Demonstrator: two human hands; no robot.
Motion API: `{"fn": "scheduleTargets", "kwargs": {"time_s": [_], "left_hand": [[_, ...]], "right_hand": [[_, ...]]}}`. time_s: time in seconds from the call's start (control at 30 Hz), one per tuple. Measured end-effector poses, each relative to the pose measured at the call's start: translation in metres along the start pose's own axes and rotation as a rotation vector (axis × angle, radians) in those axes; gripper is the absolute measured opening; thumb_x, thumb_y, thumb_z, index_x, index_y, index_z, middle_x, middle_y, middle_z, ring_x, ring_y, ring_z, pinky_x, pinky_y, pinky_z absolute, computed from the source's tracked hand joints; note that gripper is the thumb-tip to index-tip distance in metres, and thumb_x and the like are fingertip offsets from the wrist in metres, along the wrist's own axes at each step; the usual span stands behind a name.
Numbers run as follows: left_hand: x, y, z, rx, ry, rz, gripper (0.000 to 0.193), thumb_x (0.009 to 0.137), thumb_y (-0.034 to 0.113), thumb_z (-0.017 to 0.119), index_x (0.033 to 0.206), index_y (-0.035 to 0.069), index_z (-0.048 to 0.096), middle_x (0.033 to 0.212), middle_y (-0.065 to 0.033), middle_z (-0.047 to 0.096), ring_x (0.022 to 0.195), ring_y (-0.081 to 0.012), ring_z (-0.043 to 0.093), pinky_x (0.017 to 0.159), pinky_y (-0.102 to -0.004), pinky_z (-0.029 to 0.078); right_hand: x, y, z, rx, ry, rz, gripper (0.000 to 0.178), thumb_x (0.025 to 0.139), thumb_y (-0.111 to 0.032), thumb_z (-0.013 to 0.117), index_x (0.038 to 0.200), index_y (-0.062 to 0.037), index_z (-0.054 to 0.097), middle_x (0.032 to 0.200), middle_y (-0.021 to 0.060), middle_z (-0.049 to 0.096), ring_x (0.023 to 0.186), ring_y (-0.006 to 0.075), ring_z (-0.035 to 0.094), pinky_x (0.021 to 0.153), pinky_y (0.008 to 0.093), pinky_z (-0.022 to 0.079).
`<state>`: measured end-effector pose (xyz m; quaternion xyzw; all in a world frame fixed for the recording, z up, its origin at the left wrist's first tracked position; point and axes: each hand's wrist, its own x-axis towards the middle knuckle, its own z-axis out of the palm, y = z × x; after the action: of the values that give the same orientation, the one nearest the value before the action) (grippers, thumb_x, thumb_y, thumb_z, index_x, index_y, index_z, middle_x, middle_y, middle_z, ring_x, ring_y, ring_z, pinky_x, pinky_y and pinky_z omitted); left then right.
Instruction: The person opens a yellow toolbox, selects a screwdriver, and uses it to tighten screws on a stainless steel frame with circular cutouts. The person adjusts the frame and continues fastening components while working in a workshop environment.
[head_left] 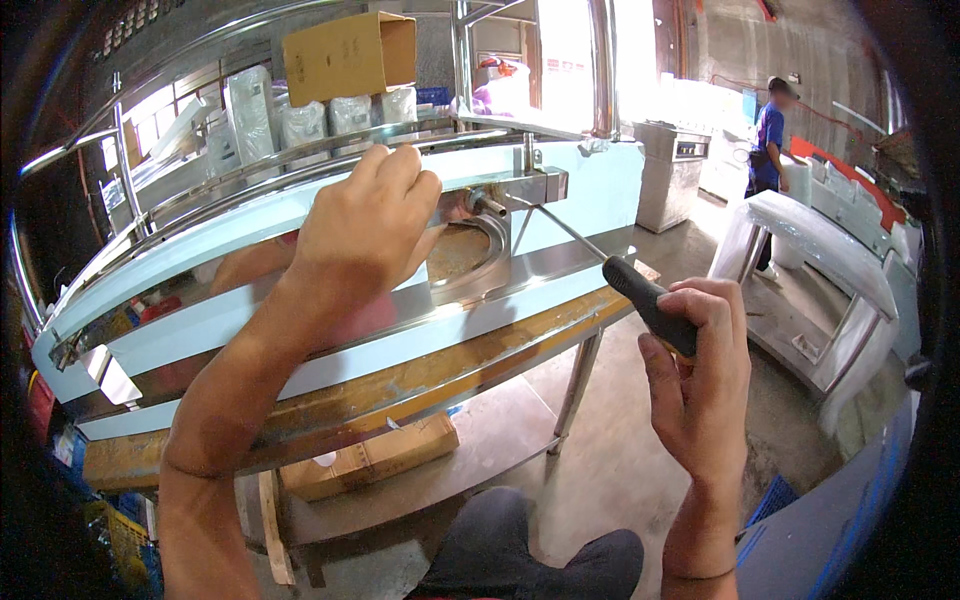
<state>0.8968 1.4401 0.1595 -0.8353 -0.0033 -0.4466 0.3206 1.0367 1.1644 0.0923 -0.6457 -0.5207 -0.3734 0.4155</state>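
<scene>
My right hand (pixel 705 360) wraps round the dark handle of a screwdriver (pixel 640 295). Its thin shaft slants up and left, and the tip reaches a shiny metal bar (pixel 535 187) on top of a long steel panel. Curled in a closed grip, my left hand (pixel 370 225) is over the panel, just left of that bar; whatever its fingers hold is hidden behind them. Light blue film covers parts of the steel panel (pixel 575 222). Below the bar, a short pipe stub (pixel 487 204) sticks out above a round cut-out (pixel 460 252).
A wooden-topped workbench (pixel 400 375) carries the panel, with a long cardboard box (pixel 370 460) on its lower shelf. Wrapped goods and an open carton (pixel 345 60) stand behind. At right are a plastic-wrapped frame (pixel 815 245), a steel cabinet (pixel 670 180) and a person in blue (pixel 768 135).
</scene>
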Motion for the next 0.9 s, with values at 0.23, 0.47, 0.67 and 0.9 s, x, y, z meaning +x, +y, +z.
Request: {"fn": "scheduleTargets", "kwargs": {"time_s": [0.23, 0.47, 0.67, 0.9], "left_hand": [[-0.001, 0.000, 0.002, 0.033, -0.025, -0.013, 0.034, 0.075, 0.022, 0.083, 0.095, 0.007, 0.060, 0.098, -0.0093, 0.054, 0.095, -0.0285, 0.060, 0.069, -0.0400, 0.055], [0.000, 0.002, 0.001, 0.049, -0.019, -0.023, 0.034, 0.076, 0.022, 0.083, 0.095, 0.006, 0.060, 0.099, -0.0095, 0.054, 0.095, -0.0288, 0.060, 0.070, -0.0401, 0.055], [0.002, 0.000, -0.002, 0.037, 0.038, 0.040, 0.033, 0.078, 0.023, 0.081, 0.095, 0.006, 0.058, 0.097, -0.0115, 0.055, 0.094, -0.0309, 0.061, 0.071, -0.0412, 0.054], [0.003, 0.001, 0.003, 0.067, -0.031, -0.046, 0.036, 0.069, 0.022, 0.084, 0.092, 0.006, 0.061, 0.089, -0.0126, 0.054, 0.086, -0.0347, 0.060, 0.071, -0.0454, 0.051]], "right_hand": [[0.002, 0.001, 0.002, -0.193, 0.057, 0.047, 0.033, 0.088, -0.009, 0.076, 0.114, -0.0044, 0.057, 0.100, 0.0135, 0.063, 0.082, 0.0337, 0.069, 0.066, 0.0422, 0.054], [0.000, 0.001, 0.011, -0.172, 0.132, 0.056, 0.032, 0.090, -0.016, 0.077, 0.113, -0.0053, 0.058, 0.096, 0.0144, 0.065, 0.079, 0.0338, 0.070, 0.067, 0.0411, 0.055], [-0.020, 0.020, -0.014, -0.091, 0.105, 0.092, 0.032, 0.086, -0.009, 0.080, 0.112, -0.0044, 0.063, 0.101, 0.0148, 0.069, 0.087, 0.0303, 0.072, 0.078, 0.0370, 0.057], [-0.040, 0.138, -0.050, 0.667, 0.416, 0.499, 0.039, 0.109, -0.035, 0.049, 0.131, -0.0039, 0.059, 0.101, 0.0087, 0.062, 0.064, 0.0039, 0.044, 0.055, 0.0171, 0.034]]}}
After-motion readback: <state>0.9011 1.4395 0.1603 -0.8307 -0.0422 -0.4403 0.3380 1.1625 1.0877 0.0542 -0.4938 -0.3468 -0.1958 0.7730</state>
